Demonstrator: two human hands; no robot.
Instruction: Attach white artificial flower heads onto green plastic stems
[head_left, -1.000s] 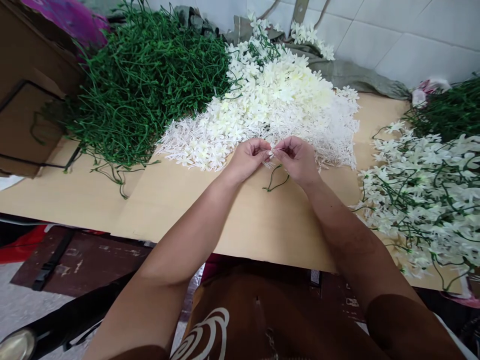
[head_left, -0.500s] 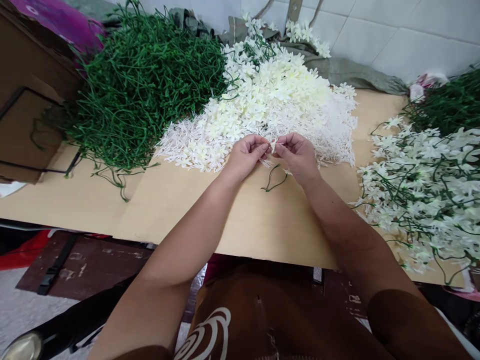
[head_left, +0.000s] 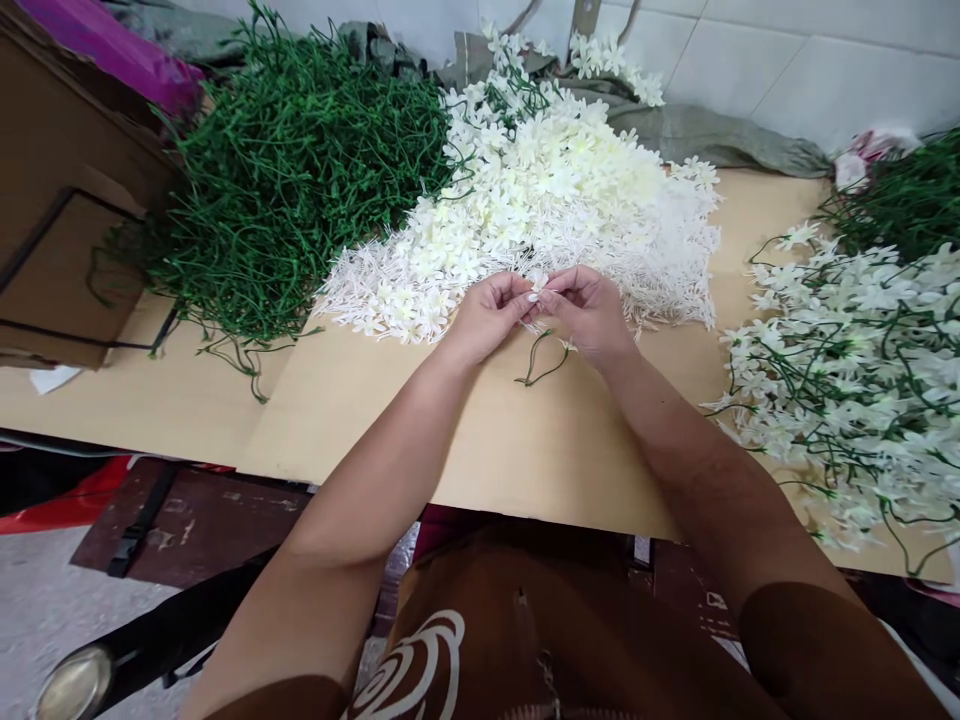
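Observation:
Between my fingertips is a small white artificial flower (head_left: 538,284). My left hand (head_left: 489,312) pinches it from one side, and my right hand (head_left: 589,312) pinches it from the other. Just below my hands a thin green plastic stem (head_left: 534,362) lies on the cardboard, with a white flower (head_left: 568,345) near its right end. Right behind my hands spreads a heap of loose white petals (head_left: 555,180), with thin white pieces (head_left: 660,260) along its front. The flower's base is hidden by my fingers.
At the left a big pile of green stems (head_left: 300,170) stands beside a cardboard box (head_left: 67,200). White flowers on green stems (head_left: 862,370) are heaped at the right. Cardboard sheets (head_left: 360,420) cover the table up to its front edge. Behind is a tiled wall (head_left: 757,70).
The white flower between my fingers now shows its petals spread upward. Both hands stay almost in place, and my view has shifted slightly.

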